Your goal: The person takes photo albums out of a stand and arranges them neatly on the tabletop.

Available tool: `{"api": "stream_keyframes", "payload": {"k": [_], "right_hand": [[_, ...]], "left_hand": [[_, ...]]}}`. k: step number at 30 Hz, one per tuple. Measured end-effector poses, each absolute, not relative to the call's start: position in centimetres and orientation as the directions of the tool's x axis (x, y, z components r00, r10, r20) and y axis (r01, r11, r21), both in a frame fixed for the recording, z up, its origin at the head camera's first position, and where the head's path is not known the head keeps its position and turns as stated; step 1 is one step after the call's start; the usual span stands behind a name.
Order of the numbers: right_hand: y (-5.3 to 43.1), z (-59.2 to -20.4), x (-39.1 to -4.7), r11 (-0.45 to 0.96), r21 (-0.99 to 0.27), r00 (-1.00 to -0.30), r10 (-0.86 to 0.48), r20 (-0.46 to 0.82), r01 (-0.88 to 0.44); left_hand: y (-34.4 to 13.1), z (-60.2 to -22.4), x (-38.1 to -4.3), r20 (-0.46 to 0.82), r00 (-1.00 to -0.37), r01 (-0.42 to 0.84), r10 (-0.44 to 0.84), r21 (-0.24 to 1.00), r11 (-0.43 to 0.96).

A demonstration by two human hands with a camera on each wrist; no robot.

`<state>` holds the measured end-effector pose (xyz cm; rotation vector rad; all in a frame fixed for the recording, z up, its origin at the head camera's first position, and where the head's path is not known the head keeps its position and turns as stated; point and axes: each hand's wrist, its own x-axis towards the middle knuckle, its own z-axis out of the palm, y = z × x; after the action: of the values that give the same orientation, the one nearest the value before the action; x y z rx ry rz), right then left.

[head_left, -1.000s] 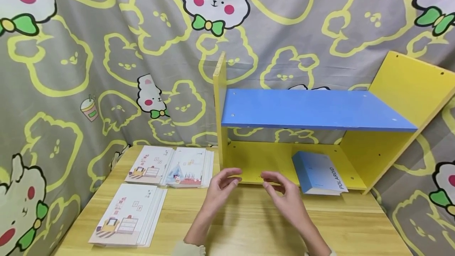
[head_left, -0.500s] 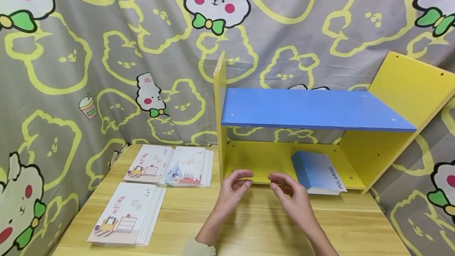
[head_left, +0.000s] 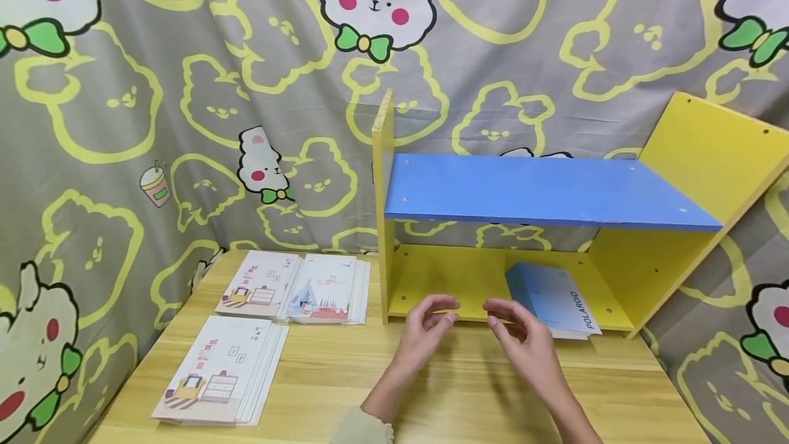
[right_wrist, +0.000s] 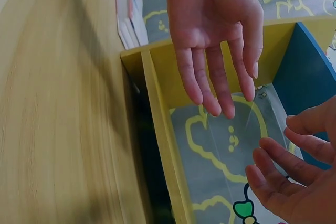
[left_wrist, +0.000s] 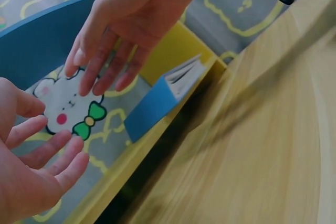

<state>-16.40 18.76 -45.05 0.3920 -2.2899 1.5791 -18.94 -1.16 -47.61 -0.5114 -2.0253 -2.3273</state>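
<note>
Both hands hover palm to palm in front of the shelf's lower level, fingers loosely bent and holding nothing. In the head view, my left hand [head_left: 425, 334] is left of my right hand [head_left: 524, 338], with a small gap between their fingertips. Just right of the right hand, a blue book [head_left: 551, 297] marked POLAROID lies on the shelf's yellow bottom board [head_left: 450, 273], its front end overhanging the edge. From the left wrist, the book's blue spine [left_wrist: 152, 111] and page edges show beyond the right hand [left_wrist: 136, 19]. The right wrist view shows spread, empty fingers on the left hand [right_wrist: 215, 35].
The yellow shelf unit has a blue middle board [head_left: 542, 187], a left side panel [head_left: 383, 211] and a leaning right panel [head_left: 709, 156]. Three groups of illustrated white booklets, the nearest group [head_left: 212, 368] included, lie on the wooden table [head_left: 333, 382]. A patterned curtain [head_left: 308, 108] hangs behind.
Both hands have drifted to the right along the front of the shelf, nearer the blue book. The book and the booklets stay where they were.
</note>
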Motion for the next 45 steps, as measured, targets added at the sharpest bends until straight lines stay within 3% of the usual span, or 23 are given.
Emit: {"api": "stream_keyframes", "payload": {"k": [27, 33, 45], "right_hand": [[23.3, -45.5, -16.7, 0.474, -0.776, -0.874, 0.028, 0.485, -0.416], [24.2, -45.8, -16.7, 0.517, -0.746, -0.863, 0.027, 0.504, -0.42], [26.0, -45.9, -16.2, 0.563, -0.715, -0.854, 0.031, 0.519, -0.414]], "left_hand": [[3.7, -49.1, -19.5, 0.273, -0.942, 0.265, 0.194, 0.962, -0.069], [4.5, -49.3, -19.3, 0.225, -0.957, 0.21, 0.185, 0.973, -0.1], [6.3, -49.6, -19.1, 0.238, -0.959, 0.22, 0.156, 0.967, -0.126]]}}
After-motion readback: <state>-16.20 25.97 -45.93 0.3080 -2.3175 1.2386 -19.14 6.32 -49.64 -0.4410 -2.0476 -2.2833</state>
